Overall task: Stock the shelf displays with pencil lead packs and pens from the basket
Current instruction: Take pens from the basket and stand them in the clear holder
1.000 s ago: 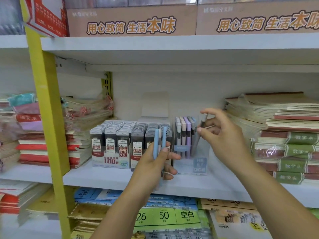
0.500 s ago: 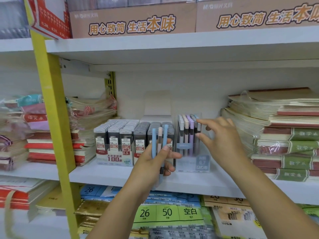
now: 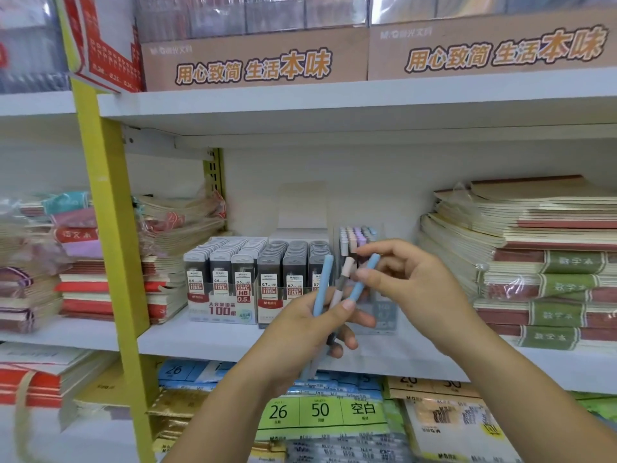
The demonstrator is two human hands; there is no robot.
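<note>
Blue pen (image 3: 373, 264), right hand (image 3: 412, 279) (fingertip pinch)

- Two hands are recorded: the left hand (image 3: 300, 332) and the right hand (image 3: 414, 279).
- In the left hand, one blue pen (image 3: 322, 285), one pink pen (image 3: 345, 274) and a second blue pen (image 3: 365, 279) are counted, three in all.
- Two display trays are noted on the middle shelf (image 3: 207, 339): the 0.5 tray (image 3: 220, 310) and the 0.7 tray (image 3: 272, 304).
- Six rows of pencil lead packs are counted: three light-capped rows (image 3: 233, 252) and three dark-capped rows (image 3: 295, 252). Packs per row cannot be told.
- One clear pen holder (image 3: 384, 315) is recorded; its contents are too crowded to count.
- Two cardboard boxes are counted above: the left box (image 3: 253, 61) and the right box (image 3: 484, 51).
- One yellow upright (image 3: 110, 228) is noted.
</note>
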